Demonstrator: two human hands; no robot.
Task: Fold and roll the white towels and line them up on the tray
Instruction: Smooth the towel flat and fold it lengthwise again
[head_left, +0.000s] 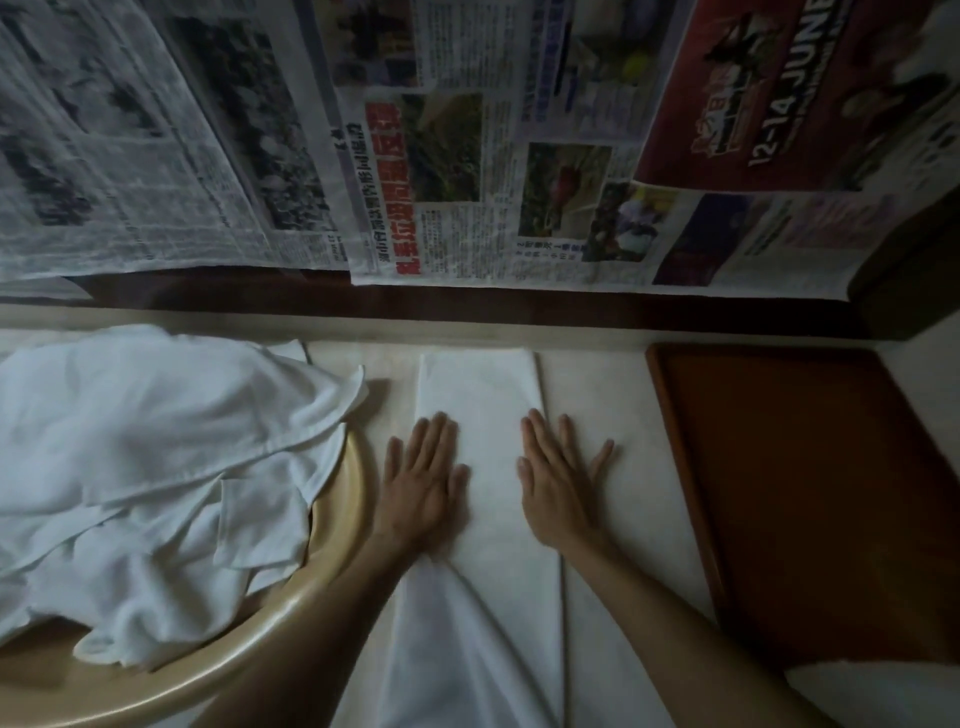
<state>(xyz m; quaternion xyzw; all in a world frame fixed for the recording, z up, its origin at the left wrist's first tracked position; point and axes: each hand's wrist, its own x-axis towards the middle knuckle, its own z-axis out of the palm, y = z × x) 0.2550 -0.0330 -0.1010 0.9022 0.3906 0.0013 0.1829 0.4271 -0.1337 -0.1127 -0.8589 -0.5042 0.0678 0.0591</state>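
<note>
Folded white towel (483, 467) lies as a long flat strip, near end rumpled.

The dark red printed advertisement sheet (810, 88) taped on the wall reads "12–14 JUNE" in white letters, running sideways. The colour newspaper page (467, 171) beside it carries large red Chinese headlines and small print, too blurred to read.

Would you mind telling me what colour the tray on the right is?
The tray is reddish-brown, seen in the head view.
</note>
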